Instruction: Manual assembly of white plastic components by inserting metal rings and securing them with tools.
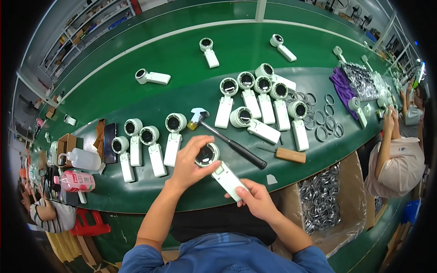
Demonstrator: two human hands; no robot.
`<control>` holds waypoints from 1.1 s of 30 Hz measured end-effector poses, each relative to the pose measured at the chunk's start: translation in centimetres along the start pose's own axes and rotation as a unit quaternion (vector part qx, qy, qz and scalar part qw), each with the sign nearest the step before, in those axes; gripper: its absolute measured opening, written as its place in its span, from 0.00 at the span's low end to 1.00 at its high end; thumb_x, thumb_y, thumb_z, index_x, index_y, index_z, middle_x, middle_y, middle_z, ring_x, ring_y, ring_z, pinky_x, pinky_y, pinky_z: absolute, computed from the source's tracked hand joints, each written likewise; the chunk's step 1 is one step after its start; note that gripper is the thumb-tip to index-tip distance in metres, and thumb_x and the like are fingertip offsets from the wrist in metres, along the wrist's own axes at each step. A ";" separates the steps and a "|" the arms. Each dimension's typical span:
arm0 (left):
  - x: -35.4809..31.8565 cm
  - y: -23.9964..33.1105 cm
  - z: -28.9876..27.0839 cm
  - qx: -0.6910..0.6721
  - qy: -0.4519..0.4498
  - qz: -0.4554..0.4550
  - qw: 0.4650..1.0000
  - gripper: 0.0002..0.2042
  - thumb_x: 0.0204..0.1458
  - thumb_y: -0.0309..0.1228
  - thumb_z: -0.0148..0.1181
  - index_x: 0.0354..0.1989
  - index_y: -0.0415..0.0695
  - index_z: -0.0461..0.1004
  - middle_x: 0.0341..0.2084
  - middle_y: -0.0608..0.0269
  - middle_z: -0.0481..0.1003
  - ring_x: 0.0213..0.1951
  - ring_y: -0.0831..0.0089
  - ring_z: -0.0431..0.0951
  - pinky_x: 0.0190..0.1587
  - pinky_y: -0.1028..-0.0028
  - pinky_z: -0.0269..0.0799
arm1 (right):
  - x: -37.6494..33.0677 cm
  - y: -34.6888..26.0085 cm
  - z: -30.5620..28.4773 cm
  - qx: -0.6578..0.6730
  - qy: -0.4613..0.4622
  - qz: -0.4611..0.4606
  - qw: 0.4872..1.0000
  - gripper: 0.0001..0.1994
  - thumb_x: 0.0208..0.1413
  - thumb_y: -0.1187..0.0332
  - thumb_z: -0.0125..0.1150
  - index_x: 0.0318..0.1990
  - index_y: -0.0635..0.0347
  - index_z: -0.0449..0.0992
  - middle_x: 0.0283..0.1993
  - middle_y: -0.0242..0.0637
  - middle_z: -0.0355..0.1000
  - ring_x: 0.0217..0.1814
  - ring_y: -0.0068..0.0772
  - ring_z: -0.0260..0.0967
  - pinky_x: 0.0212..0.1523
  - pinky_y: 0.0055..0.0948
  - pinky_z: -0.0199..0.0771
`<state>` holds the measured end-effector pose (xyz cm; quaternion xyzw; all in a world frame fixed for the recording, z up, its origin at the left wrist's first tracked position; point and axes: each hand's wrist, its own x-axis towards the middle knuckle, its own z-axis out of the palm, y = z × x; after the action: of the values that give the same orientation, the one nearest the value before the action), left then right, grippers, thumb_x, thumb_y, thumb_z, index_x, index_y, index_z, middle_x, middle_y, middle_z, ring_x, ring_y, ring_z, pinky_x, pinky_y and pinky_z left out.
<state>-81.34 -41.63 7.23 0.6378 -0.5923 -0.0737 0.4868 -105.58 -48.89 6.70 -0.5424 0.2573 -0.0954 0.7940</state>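
Note:
A white handheld magnifier with a round dark lens head lies on the green table right in front of me. My left hand grips its round lens head from the left, fingers curled over the rim. Gripping the lower end of its white handle is my right hand. A hammer with a black handle lies just beyond my hands, and a small tool with a wooden handle lies to its right.
Several more white magnifiers lie in rows at left and centre. Loose metal rings lie at right; a box of rings stands below the table edge. A plastic bottle sits at left. Other people work at both ends.

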 end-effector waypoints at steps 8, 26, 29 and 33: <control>-1.8 -2.3 0.5 0.011 -0.019 -0.109 0.994 0.27 0.46 0.32 0.75 0.54 0.40 0.73 0.48 0.51 0.76 0.44 0.59 0.81 0.46 0.67 0.78 | 0.7 -4.5 -14.7 -0.503 0.404 -0.228 0.729 0.11 0.59 0.75 0.63 0.50 0.63 0.77 0.38 0.37 0.74 0.32 0.27 0.70 0.33 0.26 0.71; -1.1 0.1 -2.1 0.037 0.054 0.091 0.994 0.24 0.45 0.30 0.73 0.52 0.42 0.76 0.48 0.54 0.75 0.49 0.52 0.75 0.54 0.58 0.71 | -0.8 -8.1 -13.5 -0.645 0.281 -0.362 0.611 0.05 0.51 0.78 0.65 0.36 0.64 0.80 0.34 0.43 0.77 0.37 0.45 0.77 0.38 0.37 0.76; 0.9 1.1 -1.9 -0.046 -0.009 0.105 0.993 0.25 0.48 0.33 0.72 0.56 0.43 0.76 0.48 0.56 0.75 0.49 0.56 0.75 0.52 0.59 0.71 | 0.2 -9.5 -7.3 -0.635 0.130 -0.459 0.608 0.08 0.43 0.78 0.67 0.34 0.63 0.80 0.34 0.41 0.78 0.36 0.43 0.78 0.36 0.37 0.79; 1.9 1.8 -1.3 -0.091 -0.050 0.098 0.990 0.26 0.49 0.36 0.72 0.58 0.45 0.76 0.51 0.56 0.74 0.50 0.56 0.74 0.50 0.61 0.71 | 2.1 -9.5 -3.3 -0.557 0.000 -0.496 0.666 0.10 0.40 0.78 0.68 0.34 0.61 0.80 0.34 0.38 0.78 0.34 0.41 0.78 0.34 0.35 0.79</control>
<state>-81.11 -42.19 10.11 0.5250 -0.6664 -0.1112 0.5175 -104.23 -56.20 13.85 -0.9313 -0.0446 -0.3140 0.1791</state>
